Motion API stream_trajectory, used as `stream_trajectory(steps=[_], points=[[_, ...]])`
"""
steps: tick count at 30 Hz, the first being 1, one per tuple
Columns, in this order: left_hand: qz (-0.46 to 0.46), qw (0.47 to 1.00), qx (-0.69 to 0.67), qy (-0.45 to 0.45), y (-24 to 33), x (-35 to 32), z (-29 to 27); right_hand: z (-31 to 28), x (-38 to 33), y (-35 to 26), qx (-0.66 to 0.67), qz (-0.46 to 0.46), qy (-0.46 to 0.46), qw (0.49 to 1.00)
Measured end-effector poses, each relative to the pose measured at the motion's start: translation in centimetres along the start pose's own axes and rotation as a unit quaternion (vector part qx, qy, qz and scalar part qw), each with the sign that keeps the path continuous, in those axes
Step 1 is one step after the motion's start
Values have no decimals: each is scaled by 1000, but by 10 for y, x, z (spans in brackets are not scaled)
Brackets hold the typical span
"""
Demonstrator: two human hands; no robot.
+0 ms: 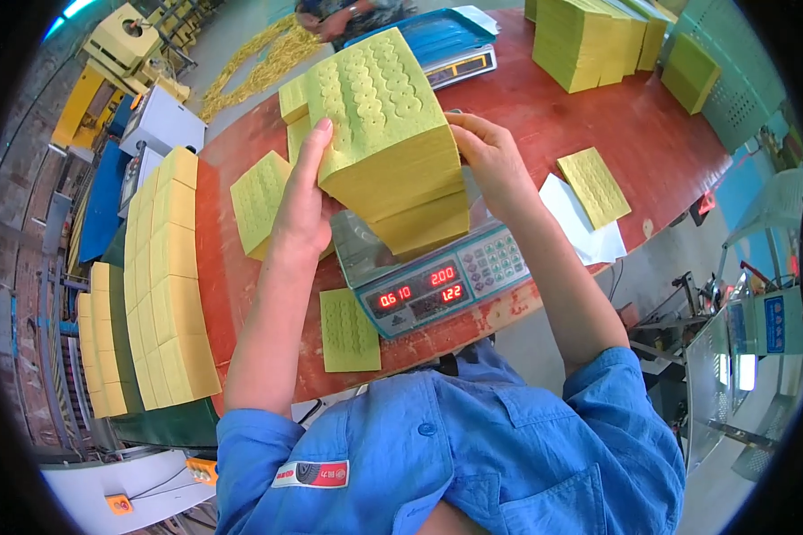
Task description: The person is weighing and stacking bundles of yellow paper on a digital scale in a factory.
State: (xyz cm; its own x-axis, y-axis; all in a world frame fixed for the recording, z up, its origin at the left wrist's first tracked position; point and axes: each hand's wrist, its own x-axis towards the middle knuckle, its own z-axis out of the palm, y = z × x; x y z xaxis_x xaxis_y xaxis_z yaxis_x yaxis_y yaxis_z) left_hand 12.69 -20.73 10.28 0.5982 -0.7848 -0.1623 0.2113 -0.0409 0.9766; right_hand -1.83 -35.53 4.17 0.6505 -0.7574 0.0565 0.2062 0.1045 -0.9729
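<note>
A tall stack of yellow embossed sheets (393, 169) stands over the pan of a digital weighing scale (446, 283) with a lit red display. My left hand (305, 196) presses on the stack's left side, thumb up along the top edge. On the opposite side my right hand (492, 165) has its fingers against the stack near its upper right corner. The stack's lower part looks slightly offset from the upper part. Whether its base rests fully on the pan is hard to see. A single embossed sheet (350, 330) lies just left of the scale's front.
Further yellow stacks sit on the red table (651, 160): one small pile (259, 201) to the left, large blocks (589, 45) far right. One sheet (594, 187) lies on white paper (562, 214). Behind is a second scale with a blue tray (437, 40). Another person's hand (337, 22) shows beyond.
</note>
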Motion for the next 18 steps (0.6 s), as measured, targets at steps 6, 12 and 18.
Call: stream_trajectory(steps=[6,12,18], points=[[13,1000,-8,-5,-1,-4,1,3,-6,4,-80,-75,31,993],[34,999,-3,-6,-6,-6,3,8,-8,21,-104,-129,94,982],[62,995,-75,29,-35,6,-4,-4,-5,29,-95,-133,71,984]])
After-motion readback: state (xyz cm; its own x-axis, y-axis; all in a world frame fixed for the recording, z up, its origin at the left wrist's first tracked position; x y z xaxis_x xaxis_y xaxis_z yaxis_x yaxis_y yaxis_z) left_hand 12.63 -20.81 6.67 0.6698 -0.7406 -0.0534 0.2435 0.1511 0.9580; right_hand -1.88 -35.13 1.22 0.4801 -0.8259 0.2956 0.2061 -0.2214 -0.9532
